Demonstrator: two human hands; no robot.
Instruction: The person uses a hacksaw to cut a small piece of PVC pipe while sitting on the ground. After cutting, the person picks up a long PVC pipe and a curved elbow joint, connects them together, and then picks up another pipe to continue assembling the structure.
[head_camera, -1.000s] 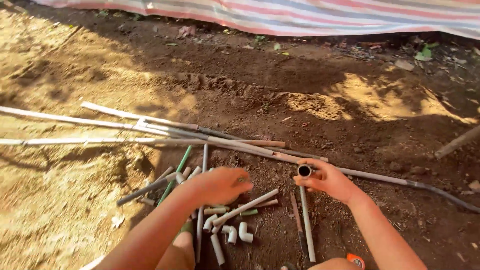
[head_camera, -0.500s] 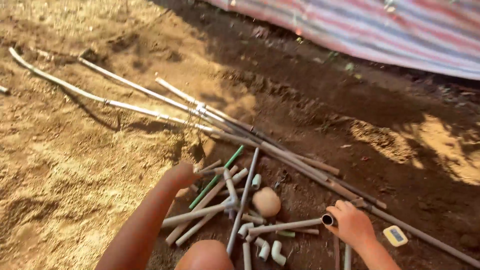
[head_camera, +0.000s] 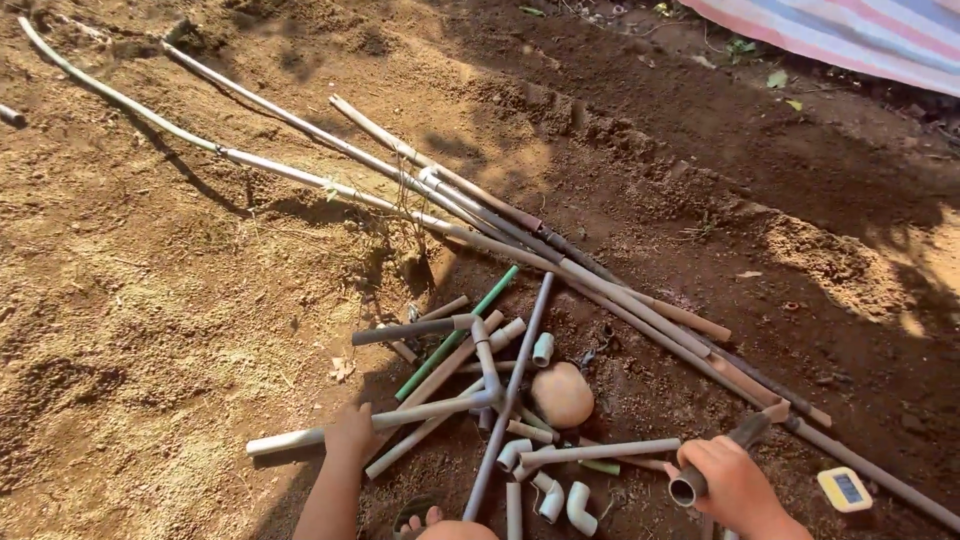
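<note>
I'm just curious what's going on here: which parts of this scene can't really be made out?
- Right hand: the pipe it grips runs under the hand; its lower end is hidden.
- Left hand: its fingers lie over a long grey pipe; grip unclear.
- Yellow gadget: too small to identify.

The ground (head_camera: 170, 300) was bare, dry earth, sandy and sunlit to the left of a low dirt ridge (head_camera: 700, 190), darker and shaded to its right. Beyond that ridge, a striped tarp (head_camera: 860, 35) edged the plot, with scattered leaves (head_camera: 780, 80) just below it.
</note>
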